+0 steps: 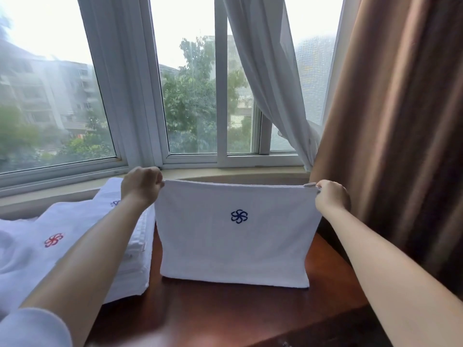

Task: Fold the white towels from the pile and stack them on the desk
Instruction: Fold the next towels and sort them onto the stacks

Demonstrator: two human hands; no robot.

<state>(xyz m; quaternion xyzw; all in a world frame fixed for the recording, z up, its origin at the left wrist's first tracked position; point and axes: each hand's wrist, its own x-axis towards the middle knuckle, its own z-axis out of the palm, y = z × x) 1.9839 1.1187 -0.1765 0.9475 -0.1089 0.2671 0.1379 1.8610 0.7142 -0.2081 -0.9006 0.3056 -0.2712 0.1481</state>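
A: Where's the towel (233, 236)?
B: Center frame, hanging upright w/ a blue logo (239, 216), bottom edge at the desk (225, 314); can't tell if it touches.
A: Grip?
B: Left hand (141, 184) pinches its top-left corner, right hand (330, 195) the top-right. Fingertips mostly hidden behind the edge.
A: The stack?
B: Folded towels (130, 259) lower left, partly behind the left arm. Another w/ a red logo (53, 240), cut off at the frame's left edge.

Head view looks forward, slightly down, close over the desk (225, 311) toward the window (190, 96)
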